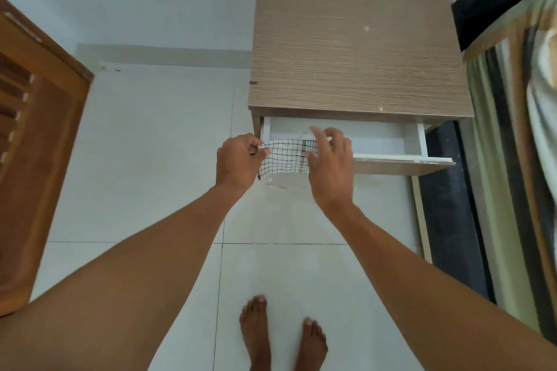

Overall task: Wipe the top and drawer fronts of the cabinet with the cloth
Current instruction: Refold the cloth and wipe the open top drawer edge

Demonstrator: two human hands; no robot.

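At the front-left corner of the open white drawer [391, 141] in the brown wood-grain cabinet [358, 48], my left hand [238, 159] pinches the white, black-checked cloth [286, 156]; my right hand [331, 169] is spread against it, grip unclear. I'd fold it flat before wiping.

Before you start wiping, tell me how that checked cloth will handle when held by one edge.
Probably floppy: the checked cloth sags and curves between the left hand, which pinches its edge, and the right hand. Likely light, since a fingertip pinch carries it. It looks thin, so it should hang limp from one edge.
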